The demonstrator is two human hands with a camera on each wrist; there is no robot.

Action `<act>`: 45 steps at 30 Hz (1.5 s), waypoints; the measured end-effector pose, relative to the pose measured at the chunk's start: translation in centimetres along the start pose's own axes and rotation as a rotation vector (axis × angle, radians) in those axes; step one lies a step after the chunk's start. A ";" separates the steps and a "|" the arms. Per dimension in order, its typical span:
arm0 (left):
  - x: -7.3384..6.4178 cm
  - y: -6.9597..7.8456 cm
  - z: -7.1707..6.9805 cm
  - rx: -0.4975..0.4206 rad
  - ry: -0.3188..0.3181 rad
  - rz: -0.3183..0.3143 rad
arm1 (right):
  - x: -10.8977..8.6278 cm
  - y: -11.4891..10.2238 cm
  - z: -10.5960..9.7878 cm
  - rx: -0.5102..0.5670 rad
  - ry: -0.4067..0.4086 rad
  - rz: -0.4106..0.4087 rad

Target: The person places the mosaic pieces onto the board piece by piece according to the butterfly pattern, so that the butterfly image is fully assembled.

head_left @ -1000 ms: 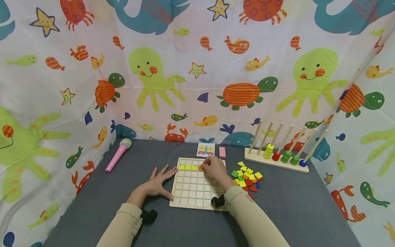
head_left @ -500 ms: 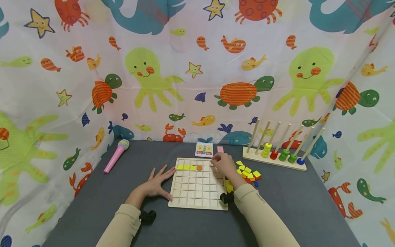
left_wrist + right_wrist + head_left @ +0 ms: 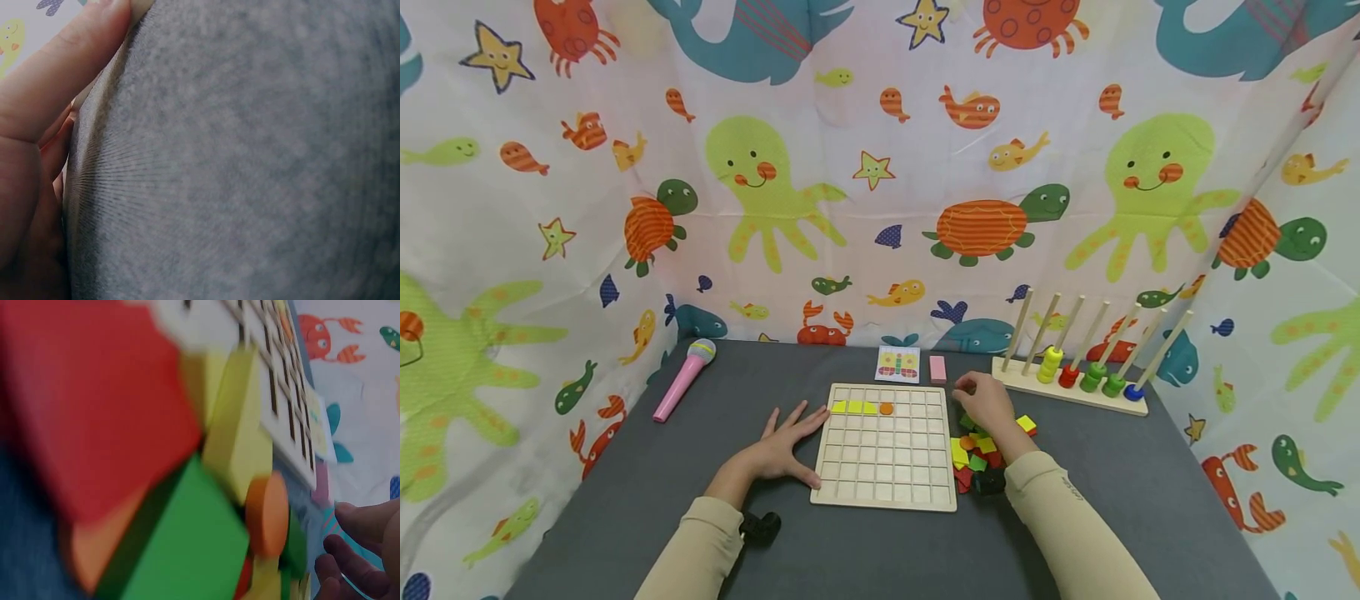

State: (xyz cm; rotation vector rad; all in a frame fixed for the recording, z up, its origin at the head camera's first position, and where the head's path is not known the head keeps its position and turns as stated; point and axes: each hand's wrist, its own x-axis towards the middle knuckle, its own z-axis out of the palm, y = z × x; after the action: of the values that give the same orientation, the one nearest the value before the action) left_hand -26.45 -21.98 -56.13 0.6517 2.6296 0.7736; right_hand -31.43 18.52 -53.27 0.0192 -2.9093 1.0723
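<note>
A wooden grid board (image 3: 891, 450) lies on the dark table. Three yellow squares (image 3: 854, 407) and an orange disc (image 3: 887, 408) sit in one of its upper rows. My left hand (image 3: 778, 450) lies spread at the board's left edge, its fingertips touching it. Right of the board, my right hand (image 3: 988, 402) hovers at the far end of a pile of coloured pieces (image 3: 973, 454). Its thumb (image 3: 365, 519) and fingers stand apart in the right wrist view, and no piece shows between them. The hand and wrist camera hide part of the pile.
A pattern card (image 3: 898, 364) and a pink block (image 3: 937, 369) lie behind the board. At the back right stands a peg counting stand (image 3: 1075, 387) with coloured rings. A pink toy microphone (image 3: 683, 380) lies at the back left. Printed cloth surrounds the table.
My right hand has left the orange disc in the row and moved right, across the board, to the pile. The left hand has stayed at the board's edge.
</note>
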 end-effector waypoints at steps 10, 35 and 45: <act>-0.1 0.0 -0.1 0.001 -0.002 -0.009 | -0.2 1.9 -1.2 -0.011 -0.007 0.007; -0.2 -0.2 0.2 -0.036 0.023 0.044 | 0.3 2.3 -1.3 -0.111 -0.055 0.054; 0.0 0.2 0.0 0.004 0.003 -0.015 | 0.2 -0.5 0.4 0.051 -0.015 -0.060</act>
State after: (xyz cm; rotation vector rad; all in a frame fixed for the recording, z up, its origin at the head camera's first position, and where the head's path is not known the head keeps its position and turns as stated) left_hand -26.39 -21.88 -56.00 0.6310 2.6364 0.7657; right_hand -31.58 17.93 -53.25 0.1153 -2.8742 1.1407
